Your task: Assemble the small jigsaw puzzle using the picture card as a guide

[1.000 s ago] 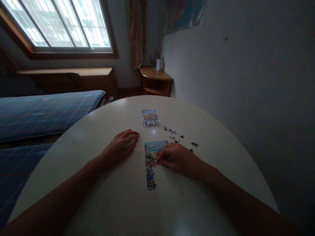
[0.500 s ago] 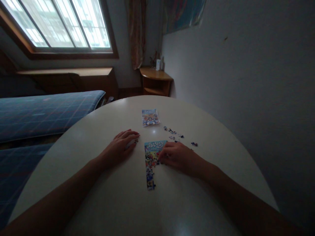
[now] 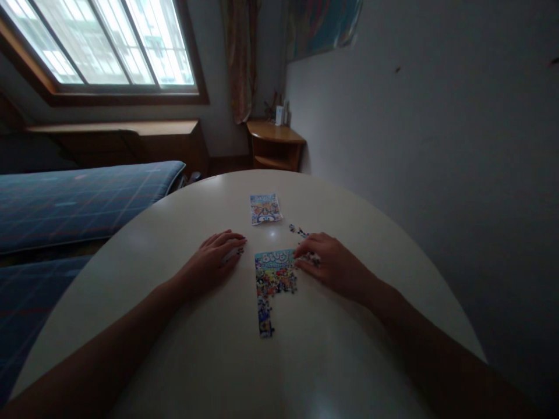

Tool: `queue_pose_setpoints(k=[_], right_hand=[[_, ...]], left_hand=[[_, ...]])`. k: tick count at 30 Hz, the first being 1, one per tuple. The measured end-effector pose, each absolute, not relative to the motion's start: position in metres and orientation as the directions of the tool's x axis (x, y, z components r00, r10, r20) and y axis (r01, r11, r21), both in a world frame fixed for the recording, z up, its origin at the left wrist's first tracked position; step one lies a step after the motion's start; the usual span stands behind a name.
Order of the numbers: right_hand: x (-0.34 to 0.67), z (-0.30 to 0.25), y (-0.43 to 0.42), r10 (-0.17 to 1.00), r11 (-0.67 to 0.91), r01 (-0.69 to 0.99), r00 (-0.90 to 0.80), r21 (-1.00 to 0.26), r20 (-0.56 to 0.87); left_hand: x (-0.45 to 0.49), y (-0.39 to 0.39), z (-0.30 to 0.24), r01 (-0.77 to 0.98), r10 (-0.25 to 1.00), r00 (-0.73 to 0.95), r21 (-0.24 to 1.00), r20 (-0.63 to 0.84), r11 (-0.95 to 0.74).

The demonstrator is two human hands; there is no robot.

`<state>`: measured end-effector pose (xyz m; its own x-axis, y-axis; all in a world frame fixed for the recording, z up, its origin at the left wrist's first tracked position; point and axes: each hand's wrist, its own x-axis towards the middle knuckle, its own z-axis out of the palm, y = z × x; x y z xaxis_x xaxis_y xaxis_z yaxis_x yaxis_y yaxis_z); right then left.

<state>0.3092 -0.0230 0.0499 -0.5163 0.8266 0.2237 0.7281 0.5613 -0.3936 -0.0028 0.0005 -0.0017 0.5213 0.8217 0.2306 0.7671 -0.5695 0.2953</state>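
A partly assembled jigsaw puzzle [image 3: 275,277] lies flat on the white round table [image 3: 209,361], with its top rows joined and a narrow strip running down the left side. My right hand [image 3: 332,262] is at its upper right edge, thumb and fingers apart over loose puzzle pieces [image 3: 298,230], some hidden under the hand. To the left of the puzzle, my left hand [image 3: 218,255] rests on the tabletop with its fingers stretched out. A small puzzle piece or two [image 3: 240,251] show beside its fingertips and thumb.
A small printed picture sheet [image 3: 265,210] lies beyond the puzzle. Past the table's left edge is a blue plaid mattress [image 3: 87,201]. A wooden corner shelf [image 3: 276,132] stands behind the table, and a wall [image 3: 428,151] runs along the right.
My right hand has moved from the puzzle's lower right part up and to the right, over the loose pieces, and its fingers have spread. My left hand stays in place.
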Motion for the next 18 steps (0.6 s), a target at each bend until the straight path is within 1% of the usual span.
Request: queue_pose_setpoints(k=[2,4,6,8,11,15,18], right_hand=[[0.329,0.058,-0.014,0.896,0.443,0.814,-0.388,-0.375,0.215],[0.352,0.061,-0.005,0.952,0.301,0.898,-0.265,-0.322,0.153],[0.372,0.061,0.001,0.981,0.196,0.944,-0.192,-0.265,0.042],[0.387,0.059,0.005,0.985,0.129,0.958,-0.153,-0.257,-0.075],[0.396,0.059,0.006,0.971,0.095,0.953,-0.153,-0.288,-0.184],[0.397,0.064,0.004,0.947,0.102,0.939,-0.193,-0.330,-0.256],[0.397,0.065,0.003,0.935,0.106,0.929,-0.214,-0.355,-0.282]], left_hand=[[-0.003,0.000,-0.002,0.765,0.818,0.522,0.293,0.241,-0.574],[-0.003,0.001,-0.003,0.764,0.817,0.519,0.292,0.252,-0.575],[-0.004,0.001,-0.004,0.763,0.817,0.517,0.293,0.256,-0.576],[-0.004,0.001,-0.005,0.766,0.819,0.514,0.292,0.255,-0.572],[-0.005,0.002,-0.006,0.768,0.819,0.518,0.286,0.246,-0.572],[-0.006,0.002,-0.006,0.762,0.813,0.528,0.287,0.244,-0.581],[-0.005,0.002,-0.006,0.763,0.816,0.521,0.292,0.249,-0.576]])
